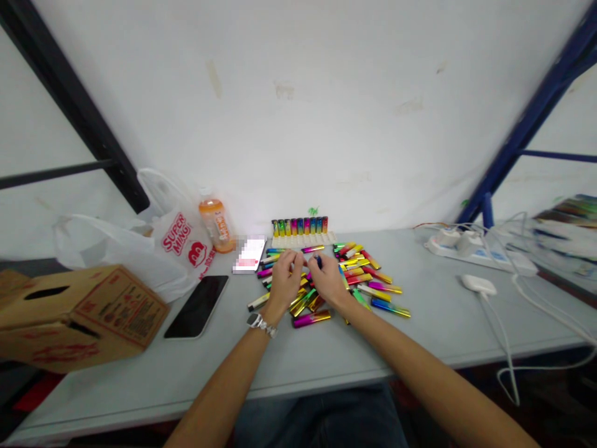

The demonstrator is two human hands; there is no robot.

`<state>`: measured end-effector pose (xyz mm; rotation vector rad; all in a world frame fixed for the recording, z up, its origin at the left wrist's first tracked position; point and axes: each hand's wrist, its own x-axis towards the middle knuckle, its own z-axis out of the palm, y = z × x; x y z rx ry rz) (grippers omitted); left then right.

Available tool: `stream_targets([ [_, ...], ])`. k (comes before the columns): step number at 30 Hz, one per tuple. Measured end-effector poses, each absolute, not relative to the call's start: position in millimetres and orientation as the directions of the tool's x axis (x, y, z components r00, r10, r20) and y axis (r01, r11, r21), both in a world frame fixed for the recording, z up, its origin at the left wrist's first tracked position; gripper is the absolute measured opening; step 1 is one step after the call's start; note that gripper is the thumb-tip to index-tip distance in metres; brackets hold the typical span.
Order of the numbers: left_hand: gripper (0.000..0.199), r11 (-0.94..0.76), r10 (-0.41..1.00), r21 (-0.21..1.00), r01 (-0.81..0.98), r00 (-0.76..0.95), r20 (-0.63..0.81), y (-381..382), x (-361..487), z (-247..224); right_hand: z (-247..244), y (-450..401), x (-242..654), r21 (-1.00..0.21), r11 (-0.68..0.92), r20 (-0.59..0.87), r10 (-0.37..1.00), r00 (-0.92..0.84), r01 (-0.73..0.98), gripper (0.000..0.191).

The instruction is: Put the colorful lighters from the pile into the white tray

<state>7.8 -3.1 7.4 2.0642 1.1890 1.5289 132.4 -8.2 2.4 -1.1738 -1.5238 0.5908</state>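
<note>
My left hand (286, 277), with a watch (254, 320) on its wrist, is closed over a pile of shiny multicoloured lighters (303, 302); whatever its fingertips grip is hidden. Close beside it, my right hand (328, 278) is closed around a lighter (319, 261), of which only a dark end shows. The two hands almost meet at the fingertips. Loose lighters, such as a blue and gold one (390, 308) and a magenta one (311, 319), lie scattered around both hands. Just beyond stands a pale rack (305, 240) holding a row of upright lighters (300, 226).
Left of the pile are a lit phone (250, 254), an orange drink bottle (217, 223), a dark phone (198, 307), a white plastic bag (153, 255) and a cardboard box (84, 317). A power strip (482, 254) and white charger (479, 285) with cables lie at right.
</note>
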Motion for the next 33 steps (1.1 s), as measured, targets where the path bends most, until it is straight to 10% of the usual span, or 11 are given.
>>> stream_targets([
  [33, 0.016, -0.573, 0.819, 0.769, 0.284, 0.162, 0.550, -9, 12, 8, 0, -18, 135, -0.907, 0.393, 0.396, 0.918, -0.013, 0.153, 0.032],
])
